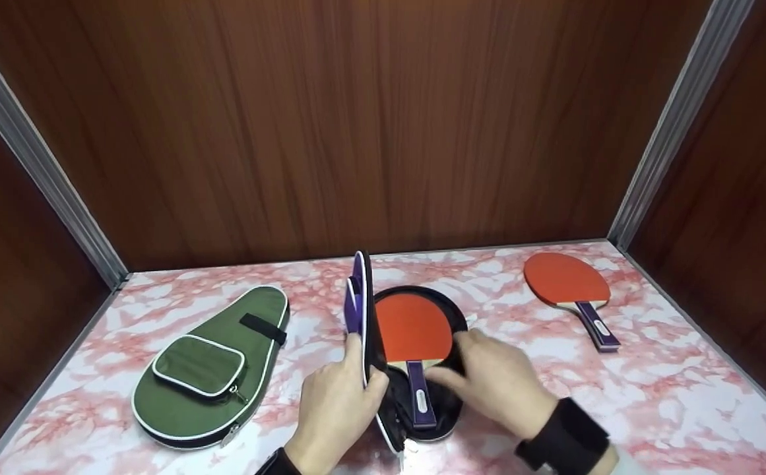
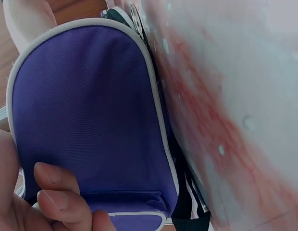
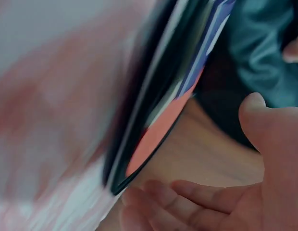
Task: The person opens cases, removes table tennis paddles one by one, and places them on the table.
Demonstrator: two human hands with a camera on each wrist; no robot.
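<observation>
A purple table tennis paddle case (image 1: 381, 425) with white piping lies unzipped, its black lining showing. My left hand (image 1: 340, 399) grips the raised cover between thumb and fingers and holds it upright; the purple outside (image 2: 91, 110) fills much of the left wrist view. Inside the case's lower half rests a red paddle (image 1: 415, 326), its purple handle toward me. My right hand (image 1: 501, 379) is over the right rim of the case, thumb close to the paddle's handle. In the right wrist view its fingers (image 3: 187, 204) and thumb are spread apart with nothing between them.
On the left lies a closed green paddle case (image 1: 178, 415) with a zipped pocket and black strap. A second red paddle (image 1: 567, 280) rests at the back right. Brown wood-grain panels (image 1: 356, 132) with metal corner posts enclose the pink-and-white marbled table (image 1: 673, 396).
</observation>
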